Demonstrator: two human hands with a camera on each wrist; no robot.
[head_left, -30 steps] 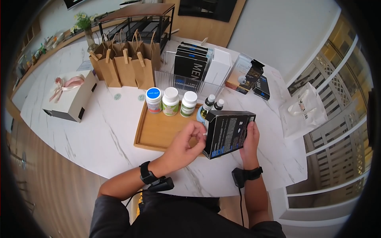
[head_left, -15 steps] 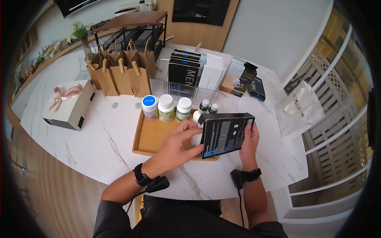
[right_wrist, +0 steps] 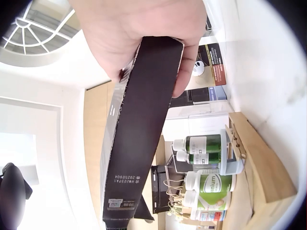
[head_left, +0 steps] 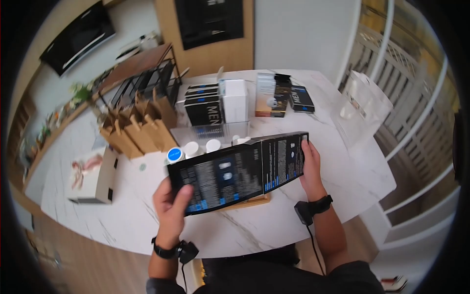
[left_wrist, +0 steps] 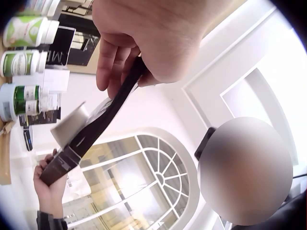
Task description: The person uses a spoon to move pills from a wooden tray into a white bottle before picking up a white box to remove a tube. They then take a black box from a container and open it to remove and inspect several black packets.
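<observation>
In the head view a black printed box (head_left: 284, 164) is held up over the table, with a wide black panel (head_left: 220, 179) spread out to its left. My right hand (head_left: 313, 166) grips the box's right end, thumb on the printed face. The panel's left end is pinched by my left hand (head_left: 169, 208), thumb in front. In the left wrist view a pale piece (left_wrist: 69, 124) stands out from the panel's far side. Behind the panel, the blue-lidded bottle (head_left: 175, 155) and white-capped bottles show only their tops. A wooden tray (head_left: 254, 201) is mostly hidden; green bottles (right_wrist: 204, 143) appear in the right wrist view.
Brown paper bags (head_left: 137, 130) and a white gift box (head_left: 93, 179) with pink ribbon stand on the left. Behind are a clear organizer (head_left: 215, 131) with black boxes (head_left: 203, 112) and a white box (head_left: 236, 100). A white bag (head_left: 364, 108) sits at the right edge.
My left hand has moved left from beside the box, drawing the black panel out with it. My right hand keeps its grip on the box. The head view has shifted.
</observation>
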